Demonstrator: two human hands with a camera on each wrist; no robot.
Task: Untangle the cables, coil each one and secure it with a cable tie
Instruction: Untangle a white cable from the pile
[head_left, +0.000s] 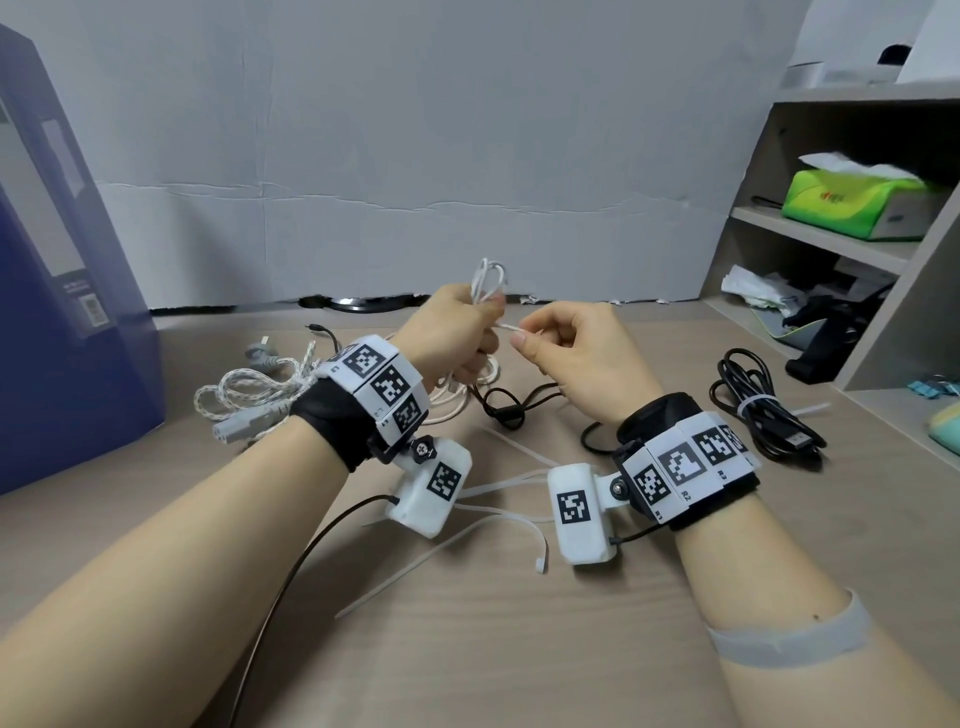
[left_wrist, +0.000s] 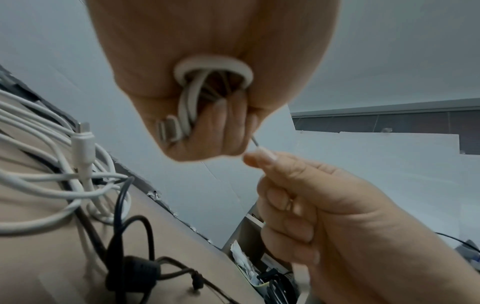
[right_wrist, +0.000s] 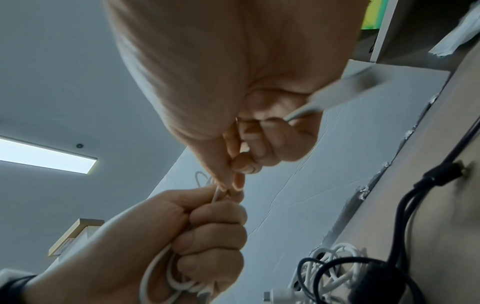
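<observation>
- Your left hand (head_left: 457, 327) is raised above the desk, fingers curled tight into a fist around a white bundle, knuckles toward the camera, thumb pressed on top.
- Your right hand (head_left: 571, 353) sits just beside it at the same height, thumb and forefinger pinched together on a thin white strip, the other fingers (left_wrist: 293, 226) folded into the palm.
- The two hands almost touch at the pinch.
- Both forearms are bare and angle inward from the lower corners, each wrist wrapped in a black band with white marker blocks.
</observation>
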